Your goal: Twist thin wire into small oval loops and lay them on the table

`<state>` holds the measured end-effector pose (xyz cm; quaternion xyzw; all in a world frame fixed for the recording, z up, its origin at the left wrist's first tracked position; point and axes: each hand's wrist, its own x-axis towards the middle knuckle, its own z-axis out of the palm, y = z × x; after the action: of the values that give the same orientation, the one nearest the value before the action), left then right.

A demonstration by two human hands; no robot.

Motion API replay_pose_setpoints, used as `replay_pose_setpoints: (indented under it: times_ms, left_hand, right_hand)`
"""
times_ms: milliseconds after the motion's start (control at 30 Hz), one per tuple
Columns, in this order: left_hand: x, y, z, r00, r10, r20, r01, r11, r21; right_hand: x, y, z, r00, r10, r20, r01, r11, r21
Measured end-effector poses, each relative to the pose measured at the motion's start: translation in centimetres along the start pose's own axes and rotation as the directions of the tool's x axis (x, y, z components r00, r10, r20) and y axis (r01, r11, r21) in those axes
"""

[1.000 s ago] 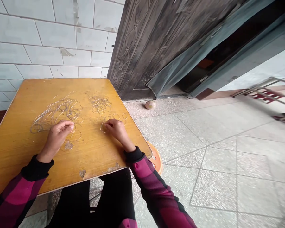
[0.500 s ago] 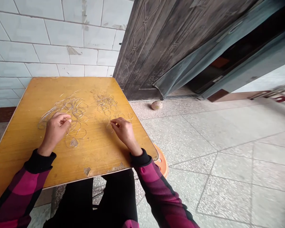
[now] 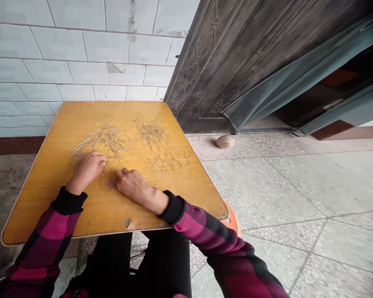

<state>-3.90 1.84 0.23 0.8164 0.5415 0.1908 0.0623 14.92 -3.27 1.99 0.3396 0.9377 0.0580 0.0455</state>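
Note:
A yellow wooden tabletop [image 3: 186, 194] lies in front of me, worn at its near edge. Thin silver wire loops form a loose tangle [image 3: 104, 145], a smaller heap [image 3: 152, 135] and a spread row of rings [image 3: 169, 161]. My left hand [image 3: 88, 171] rests with curled fingers on the tangle's near edge. Any thin wire in its grip is too fine to tell. My right hand [image 3: 132, 188] lies palm down on the wood, fingers near a worn patch [image 3: 110, 184] and a stray loop, holding nothing visible.
A dark embossed metal door [image 3: 236, 70] stands right of the table, with a white tiled wall [image 3: 81, 54] behind. An orange stool [image 3: 233, 219] sticks out under the table's right corner. A small round stone [image 3: 225, 141] lies on the speckled floor [image 3: 282, 198].
My right hand has slid left, off the row of rings and toward my left hand, leaving the rings uncovered. My left hand has shifted slightly forward. The view has turned left.

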Motion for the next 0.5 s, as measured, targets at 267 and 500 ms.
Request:
replay_pose_setpoints:
  times_ms: [267, 500]
  left_hand:
    - [0.2, 1.9, 1.5, 0.982, 0.17, -0.084, -0.166, 0.985, 0.054]
    - [0.3, 1.2, 2.9, 0.983, 0.185, 0.018, -0.186, 0.974, 0.13]
  right_hand:
    - [0.2, -1.1, -0.8, 0.997, -0.044, 0.066, 0.044, 0.999, 0.002]
    - [-0.1, -0.3, -0.3, 0.994, -0.097, 0.045, 0.098, 0.995, -0.027]
